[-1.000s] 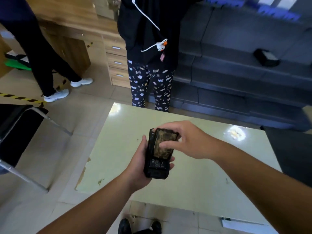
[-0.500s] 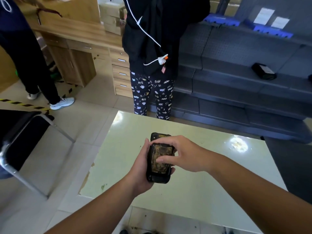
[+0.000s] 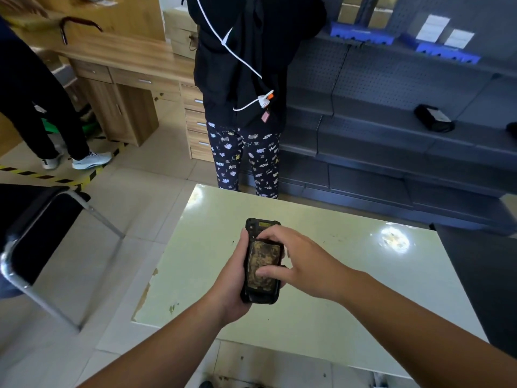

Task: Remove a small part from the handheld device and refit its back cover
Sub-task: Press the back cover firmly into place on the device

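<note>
Head view, looking down: two bare forearms reach over a pale green table (image 3: 349, 289). The left hand (image 3: 233, 287) is wrapped around a black handheld device (image 3: 261, 228), holding it upright above the tabletop, back side facing up. The right hand (image 3: 296, 261) is closed over the device's worn, yellowish-brown back cover (image 3: 263, 260), thumb pressed on its lower part and fingers curled over its upper edge. Beyond the table stands a person in patterned trousers (image 3: 246, 161), beside grey shelving (image 3: 391, 135). A wooden desk (image 3: 123, 79) stands at the left, and a black chair (image 3: 30, 225) nearer.
</note>
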Tool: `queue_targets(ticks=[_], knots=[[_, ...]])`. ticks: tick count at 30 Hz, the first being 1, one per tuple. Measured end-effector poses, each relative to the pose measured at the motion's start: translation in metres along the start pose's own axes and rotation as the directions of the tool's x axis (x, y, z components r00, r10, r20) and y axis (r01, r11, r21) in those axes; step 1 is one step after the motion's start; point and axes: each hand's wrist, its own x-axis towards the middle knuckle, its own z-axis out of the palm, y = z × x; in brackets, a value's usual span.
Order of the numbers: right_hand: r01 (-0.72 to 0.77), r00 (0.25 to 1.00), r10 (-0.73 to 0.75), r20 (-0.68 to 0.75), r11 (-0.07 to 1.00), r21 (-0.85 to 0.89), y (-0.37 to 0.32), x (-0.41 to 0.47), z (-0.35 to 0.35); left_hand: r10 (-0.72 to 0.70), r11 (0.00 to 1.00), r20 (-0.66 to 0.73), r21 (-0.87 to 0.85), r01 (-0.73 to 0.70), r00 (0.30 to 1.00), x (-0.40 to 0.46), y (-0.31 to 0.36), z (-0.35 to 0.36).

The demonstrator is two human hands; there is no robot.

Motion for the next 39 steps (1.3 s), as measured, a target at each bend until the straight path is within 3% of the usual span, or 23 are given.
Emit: queue_targets(ticks=[4, 12, 21, 35, 39], knots=[[0.020, 0.999, -0.018, -0.028, 0.998, 0.066, 0.002, -0.007, -0.001, 0.013, 1.000, 0.019, 0.013, -0.013, 1.000, -0.002, -0.001, 0.003], [0.068, 0.997, -0.069, 0.021, 0.997, 0.038, -0.004, -0.001, -0.019, 0.050, 0.999, 0.059, 0.001, -0.050, 0.997, 0.000, -0.004, 0.009], [-0.037, 0.999, 0.035, 0.017, 0.992, 0.119, -0.001, -0.003, -0.012, 0.025, 1.000, 0.078, -0.012, -0.025, 0.997, 0.004, -0.003, 0.007], [-0.010, 0.999, 0.019, -0.030, 0.964, 0.266, -0.003, -0.008, -0.007, 0.016, 0.991, 0.034, -0.136, -0.011, 0.999, 0.002, -0.004, -0.001], [0.004, 1.000, 0.000, -0.020, 0.971, 0.237, -0.005, -0.006, -0.006, -0.013, 0.989, 0.050, -0.148, 0.020, 0.999, 0.001, -0.004, -0.002]])
